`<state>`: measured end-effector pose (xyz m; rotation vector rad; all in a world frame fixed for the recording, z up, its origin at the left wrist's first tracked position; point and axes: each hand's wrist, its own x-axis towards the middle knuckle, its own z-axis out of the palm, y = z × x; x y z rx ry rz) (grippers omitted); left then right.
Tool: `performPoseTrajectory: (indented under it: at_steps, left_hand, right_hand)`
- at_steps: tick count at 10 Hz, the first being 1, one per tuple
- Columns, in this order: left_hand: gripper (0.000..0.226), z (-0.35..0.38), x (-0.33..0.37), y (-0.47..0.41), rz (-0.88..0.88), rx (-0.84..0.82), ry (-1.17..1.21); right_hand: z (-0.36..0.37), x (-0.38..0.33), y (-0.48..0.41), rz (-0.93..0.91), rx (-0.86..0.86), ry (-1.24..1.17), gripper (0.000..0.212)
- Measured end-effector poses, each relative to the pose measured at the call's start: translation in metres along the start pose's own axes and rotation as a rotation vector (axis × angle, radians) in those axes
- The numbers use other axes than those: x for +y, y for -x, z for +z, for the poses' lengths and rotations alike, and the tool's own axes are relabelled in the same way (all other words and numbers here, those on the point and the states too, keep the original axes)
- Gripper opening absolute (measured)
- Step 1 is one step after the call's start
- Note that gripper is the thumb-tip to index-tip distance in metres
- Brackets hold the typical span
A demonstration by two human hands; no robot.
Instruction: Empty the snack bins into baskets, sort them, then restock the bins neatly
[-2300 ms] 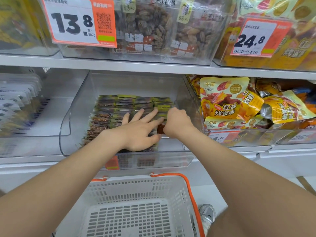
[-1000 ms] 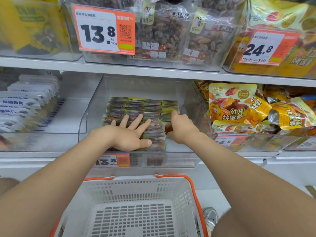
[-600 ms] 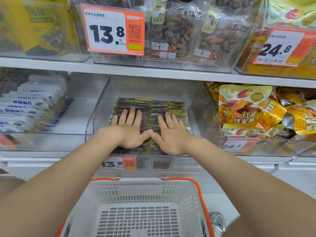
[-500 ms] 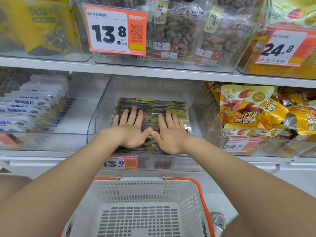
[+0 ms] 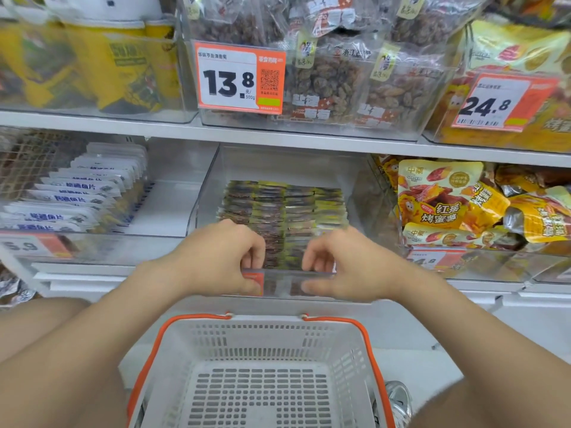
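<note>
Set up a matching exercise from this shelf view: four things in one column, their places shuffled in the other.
Things:
1 white basket
2 dark snack packets
3 yellow bags
4 white packets

Places:
A left bin
B below the shelves, nearest the camera
C middle bin
D right bin

Pairs: 1-B, 2-C, 3-D, 4-A.
</note>
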<state>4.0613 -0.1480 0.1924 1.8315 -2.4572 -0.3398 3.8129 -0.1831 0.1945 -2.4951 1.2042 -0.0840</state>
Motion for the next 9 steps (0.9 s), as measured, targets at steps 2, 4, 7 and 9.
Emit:
performPoseTrajectory:
  at_steps: [2, 4, 7, 9]
  left_hand:
    - [0.029, 0.021, 0.005, 0.009, 0.023, 0.197, -0.072]
    - [0.026, 0.038, -0.002, -0.002, 0.056, 0.469, -0.18]
    - [0.021, 0.053, -0.005, -0.024, -0.023, 0.476, -0.189]
    - [0.018, 0.051, -0.006, -0.015, 0.023, 0.485, -0.124]
  right_hand:
    - [0.012, 0.005, 0.003, 0.087, 0.165, 0.101, 0.006]
    - [0.017, 0.008, -0.009, 0.123, 0.345, 0.137, 0.008]
    - [0.028, 0.018, -0.028, 0.114, 0.215, 0.187, 0.029]
    - [0.026, 0.016, -0.021, 0.145, 0.332, 0.177, 0.016]
